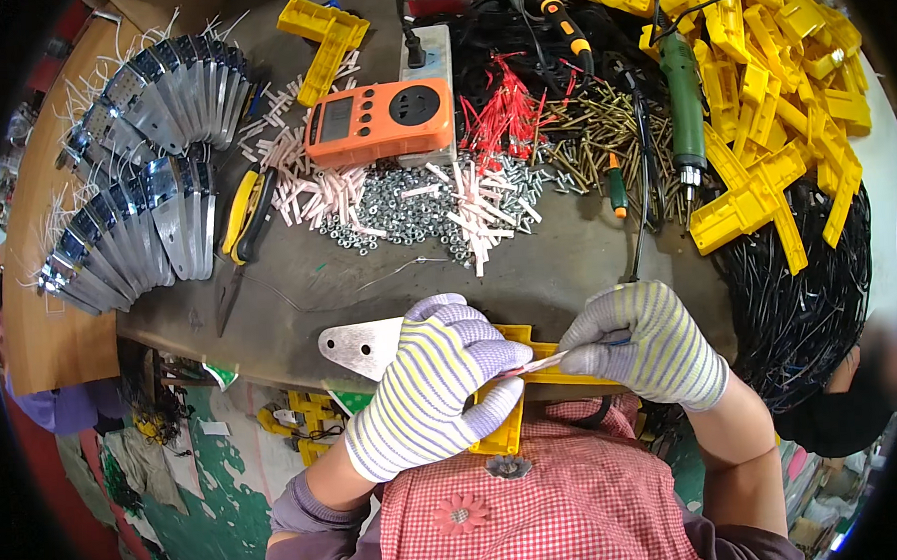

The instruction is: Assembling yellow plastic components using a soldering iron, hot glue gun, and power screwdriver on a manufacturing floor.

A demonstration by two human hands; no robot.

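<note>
My left hand [428, 381], in a striped knit glove, holds a yellow plastic bracket [505, 433] with a flat silver metal plate [356, 346] sticking out to its left. The fingertips also pinch one end of a thin pink-white tube [539, 362]. My right hand [646, 341], gloved the same way, grips the other end of that tube over the bracket, at the near edge of the workbench [528, 266].
On the bench lie an orange meter [377, 121], yellow-handled pliers [246, 217], fanned stacks of metal plates [151, 223], piles of nuts [405, 207], screws, white tubes and red pieces, a green electric screwdriver [683, 100], many yellow brackets [780, 85] and black cables [810, 304].
</note>
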